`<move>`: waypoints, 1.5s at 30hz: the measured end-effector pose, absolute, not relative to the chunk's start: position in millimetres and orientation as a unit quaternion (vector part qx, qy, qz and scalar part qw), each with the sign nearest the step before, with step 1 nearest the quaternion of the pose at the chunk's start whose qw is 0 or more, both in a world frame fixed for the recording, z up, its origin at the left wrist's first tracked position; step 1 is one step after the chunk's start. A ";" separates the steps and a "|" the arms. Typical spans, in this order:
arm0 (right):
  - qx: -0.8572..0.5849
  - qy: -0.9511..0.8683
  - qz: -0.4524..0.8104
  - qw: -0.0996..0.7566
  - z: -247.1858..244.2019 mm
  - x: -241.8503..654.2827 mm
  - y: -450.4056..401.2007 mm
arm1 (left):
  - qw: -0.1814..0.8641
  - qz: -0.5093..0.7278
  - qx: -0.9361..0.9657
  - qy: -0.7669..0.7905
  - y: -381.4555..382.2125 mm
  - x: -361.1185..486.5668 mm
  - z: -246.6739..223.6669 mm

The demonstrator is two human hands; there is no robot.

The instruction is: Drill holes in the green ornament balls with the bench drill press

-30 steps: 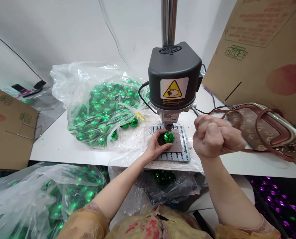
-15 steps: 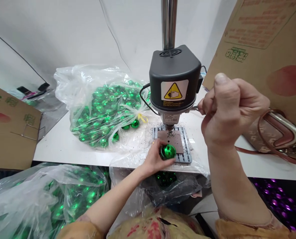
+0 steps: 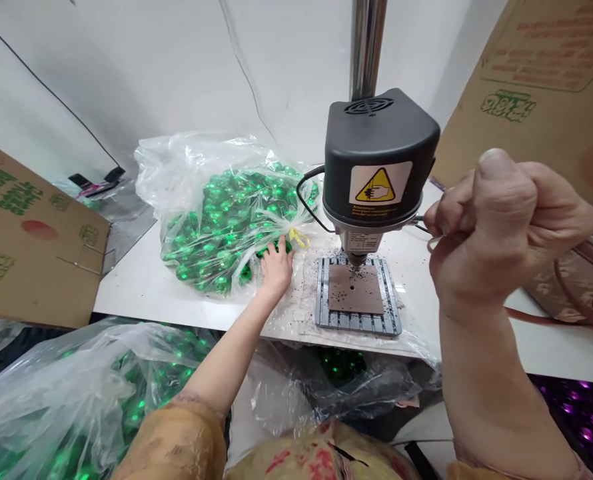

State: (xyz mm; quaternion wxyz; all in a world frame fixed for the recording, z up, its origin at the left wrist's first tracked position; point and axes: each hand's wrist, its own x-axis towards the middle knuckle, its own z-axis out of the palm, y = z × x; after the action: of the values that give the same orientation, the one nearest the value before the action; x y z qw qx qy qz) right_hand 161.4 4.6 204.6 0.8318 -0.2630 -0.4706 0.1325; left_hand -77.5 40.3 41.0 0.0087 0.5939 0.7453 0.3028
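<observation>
My left hand [image 3: 276, 270] reaches to the mouth of a clear plastic bag [image 3: 161, 163] full of shiny green ball ornaments [image 3: 226, 200]. Its fingers are spread over loose green balls there, touching at least one. A further green ball [image 3: 245, 273] lies just left of the hand. My right hand [image 3: 501, 233] is closed in a fist around the lever of a small black drill press [image 3: 381, 160]; the grip inside the fist is hidden. Under the chuck, a brown board [image 3: 346, 301] with a small dark hole lies on the slotted metal base [image 3: 321, 320], strewn with dark shavings.
Cardboard boxes stand at the left [image 3: 51, 267] and right [image 3: 466, 147]. A brown handbag [image 3: 556, 283] sits at the right of the white table [image 3: 141, 293]. Below the edge are another bag of green balls [image 3: 76, 380], more in plastic [image 3: 341, 363], and purple balls [image 3: 584, 407].
My left hand has left the drill base and moved left to the bag's mouth. The green ball it held over the base is gone from there. My right hand still grips the lever.
</observation>
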 end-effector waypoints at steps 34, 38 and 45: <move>-0.213 -0.479 0.142 0.840 198.2 165.7 10.4 | 0.527 0.427 0.562 0.474 2.2 -26.7 45.8; -0.212 -0.487 0.158 0.833 197.6 167.2 11.0 | 0.462 0.433 0.608 0.479 9.2 -20.4 34.8; -0.240 -0.492 0.139 0.825 196.4 167.3 11.0 | 0.387 0.409 0.667 0.489 11.8 -13.6 24.3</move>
State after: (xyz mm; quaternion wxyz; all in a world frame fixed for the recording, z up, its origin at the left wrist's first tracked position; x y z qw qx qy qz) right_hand 167.3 11.0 196.4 0.8254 -0.2397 -0.4918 0.1392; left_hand -13.6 11.8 24.3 0.3866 0.6667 0.4887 0.4090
